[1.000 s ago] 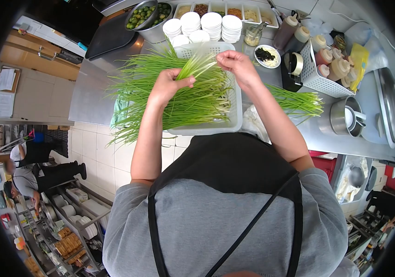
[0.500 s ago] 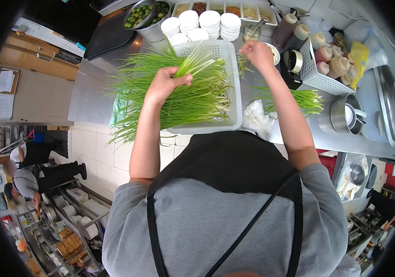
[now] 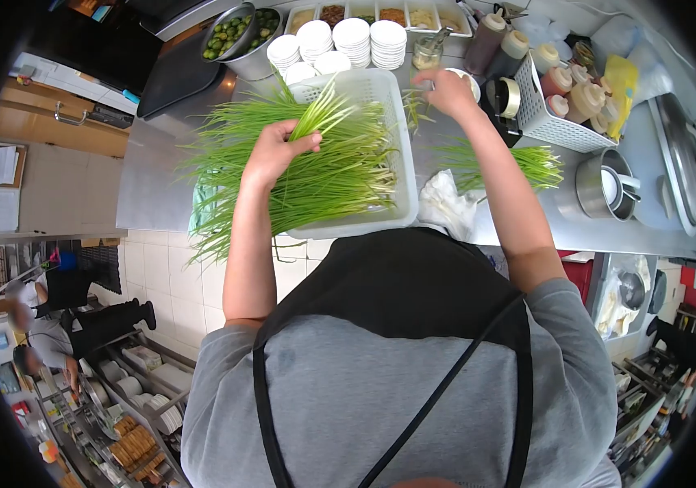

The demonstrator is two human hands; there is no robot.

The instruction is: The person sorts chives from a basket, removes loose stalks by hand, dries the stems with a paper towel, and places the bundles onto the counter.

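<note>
My left hand (image 3: 281,152) is closed around a small bunch of green onions (image 3: 325,112), whose pale ends point up and right. Under it, a thick heap of long thin green onions (image 3: 315,175) fills a white plastic basket (image 3: 407,191) and hangs over its left side. My right hand (image 3: 448,92) is over the counter beyond the basket's right side, its fingers stretched out and nothing visible in them. Just below its fingertips lies a small pile of green scraps (image 3: 415,110). Another bunch of green onions (image 3: 527,165) rests on the counter, partly behind my right forearm.
Stacked white dishes (image 3: 352,45) stand behind the basket, with a glass jar (image 3: 427,53) to their right. A crumpled white plastic bag (image 3: 447,205) lies right of the basket. Squeeze bottles fill a white crate (image 3: 555,122); metal pots (image 3: 600,187) are farther right. People stand at left.
The view has shifted slightly. My left hand still holds the bunch. My right hand's fingers have straightened out above the scraps.
</note>
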